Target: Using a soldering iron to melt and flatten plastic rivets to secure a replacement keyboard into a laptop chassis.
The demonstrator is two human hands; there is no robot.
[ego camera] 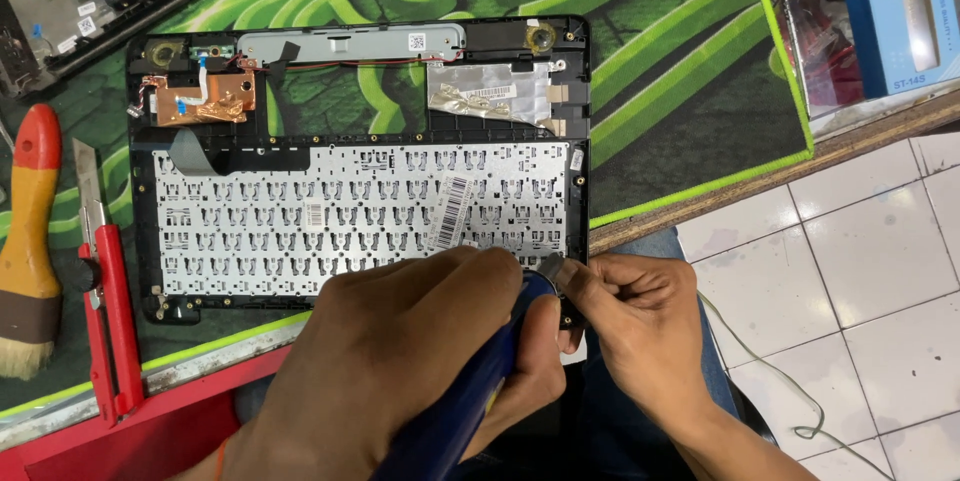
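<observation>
An opened black laptop case [358,134] lies face down on a green patterned mat [680,71], with the silver back of its keyboard [300,221] showing. My left hand [400,361] is wrapped around the thick blue handle of a tool [455,421] at the case's near right corner. My right hand [635,326] pinches the tool's small metal tip [553,269] right at that corner. A copper-coloured heat plate [200,99] and a foil patch [485,93] sit in the case's far half.
A red utility knife [105,301] and a wooden-handled brush [28,241] lie left of the case. Another dismantled laptop part [60,1] is at the far left. A clear plastic box [830,41] and a blue box [895,11] stand far right. White floor tiles [860,271] lie beyond the table edge.
</observation>
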